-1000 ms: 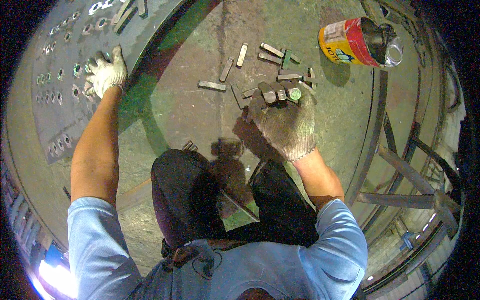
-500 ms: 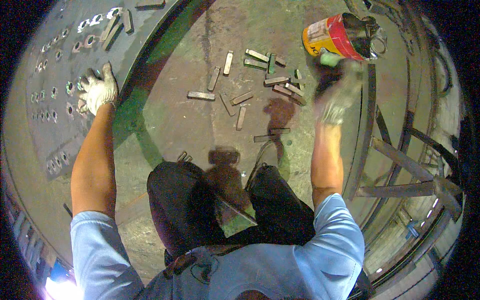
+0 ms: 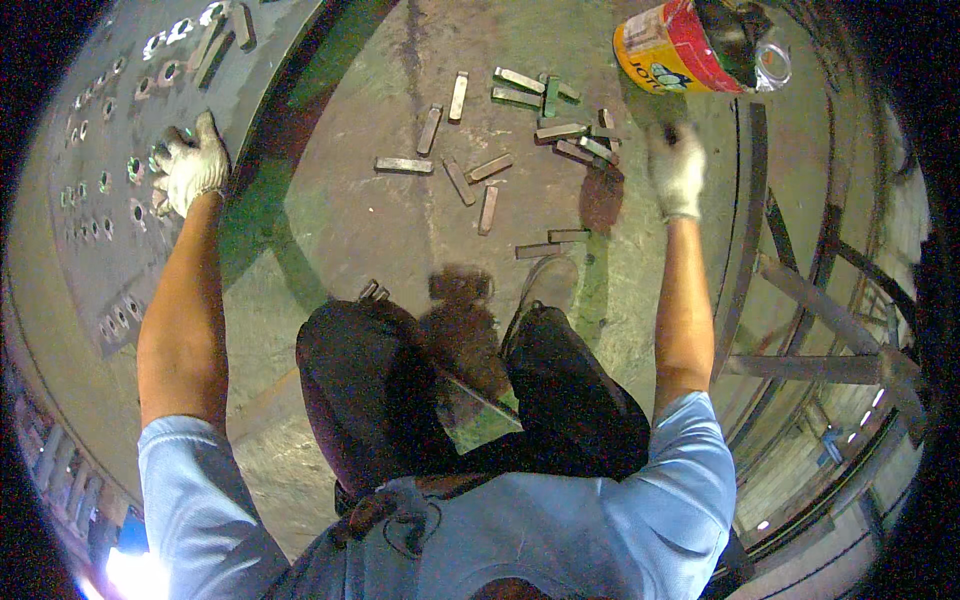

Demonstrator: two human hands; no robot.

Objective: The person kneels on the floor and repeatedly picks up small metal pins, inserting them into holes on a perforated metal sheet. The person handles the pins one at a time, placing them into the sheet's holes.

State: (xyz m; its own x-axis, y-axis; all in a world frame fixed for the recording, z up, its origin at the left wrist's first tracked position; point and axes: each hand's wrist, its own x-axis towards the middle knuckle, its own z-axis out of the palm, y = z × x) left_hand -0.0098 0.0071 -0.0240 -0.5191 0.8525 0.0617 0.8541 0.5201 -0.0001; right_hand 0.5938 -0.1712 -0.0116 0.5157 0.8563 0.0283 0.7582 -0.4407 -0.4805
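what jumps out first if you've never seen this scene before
The scatter of short metal bars on the concrete floor ahead of the crouching person draws the eye first, then the red and yellow paint can at the top right. The gloved right hand is raised just below that can, while the gloved left hand rests on a grey perforated steel plate.

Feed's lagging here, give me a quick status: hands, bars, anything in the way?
Left hand flat on the perforated steel panel. Right hand raised beside the metal bars, grip unclear. Paint can just beyond.
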